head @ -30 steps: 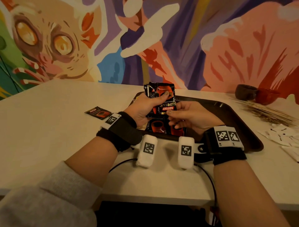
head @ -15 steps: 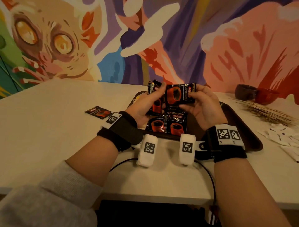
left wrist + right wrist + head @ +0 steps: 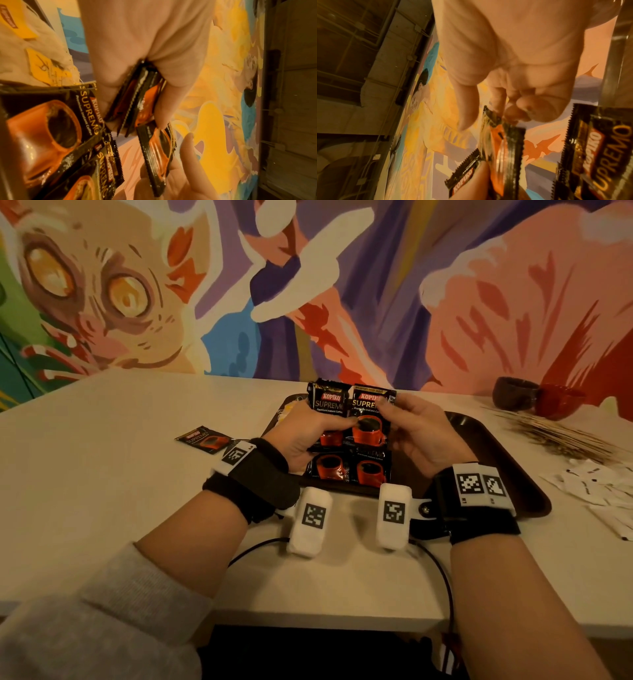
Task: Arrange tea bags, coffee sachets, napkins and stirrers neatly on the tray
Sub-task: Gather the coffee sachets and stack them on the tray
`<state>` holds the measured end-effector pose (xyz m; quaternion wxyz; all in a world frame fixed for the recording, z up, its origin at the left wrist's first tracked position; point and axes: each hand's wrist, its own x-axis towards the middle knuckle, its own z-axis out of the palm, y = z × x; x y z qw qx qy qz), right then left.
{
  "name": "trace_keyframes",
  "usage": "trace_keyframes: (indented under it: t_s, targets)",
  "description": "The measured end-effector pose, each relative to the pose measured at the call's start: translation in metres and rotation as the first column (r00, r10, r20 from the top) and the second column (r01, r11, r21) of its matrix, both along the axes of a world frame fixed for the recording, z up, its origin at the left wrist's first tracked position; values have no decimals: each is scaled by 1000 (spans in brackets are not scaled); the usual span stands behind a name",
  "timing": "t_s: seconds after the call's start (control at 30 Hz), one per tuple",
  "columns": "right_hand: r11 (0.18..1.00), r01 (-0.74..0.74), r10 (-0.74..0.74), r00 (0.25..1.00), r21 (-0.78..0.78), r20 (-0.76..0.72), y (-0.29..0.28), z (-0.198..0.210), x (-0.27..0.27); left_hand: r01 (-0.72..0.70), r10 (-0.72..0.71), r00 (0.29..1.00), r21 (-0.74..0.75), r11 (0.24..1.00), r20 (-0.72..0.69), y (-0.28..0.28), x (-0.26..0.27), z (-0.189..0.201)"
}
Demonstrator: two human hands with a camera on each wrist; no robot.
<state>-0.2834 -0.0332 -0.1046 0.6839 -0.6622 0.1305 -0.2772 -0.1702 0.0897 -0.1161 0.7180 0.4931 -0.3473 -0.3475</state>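
With my left hand (image 3: 301, 428) gripping a sachet stack (image 3: 327, 409) and my right hand (image 3: 416, 429) pinching one coffee sachet (image 3: 371, 419) beside it above the tray (image 3: 507, 474), I should square edges before lowering

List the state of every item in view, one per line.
left hand: grips a stack of sachets
right hand: pinches one sachet, upright
tray sachets: flat, side by side
stray sachet: flat on table, off tray
stirrers: loose pile, off tray
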Motion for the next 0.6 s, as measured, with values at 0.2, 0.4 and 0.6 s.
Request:
trace_keyframes:
  t_s: [0.2, 0.4, 0.6]
  targets:
    - [993, 115, -118, 984, -30, -132, -10, -1, -3, -104, 104, 995, 55, 993, 0, 0, 4, 2]
    - [988, 35, -103, 875, -150, -474, -18, -4, -9, -189, 189, 975, 13, 982, -116, 4, 12, 9]
    - [995, -22, -36, 843, -101, -536, -12, -3, -8, -137, 142, 983, 52, 989, -120, 5, 12, 9]
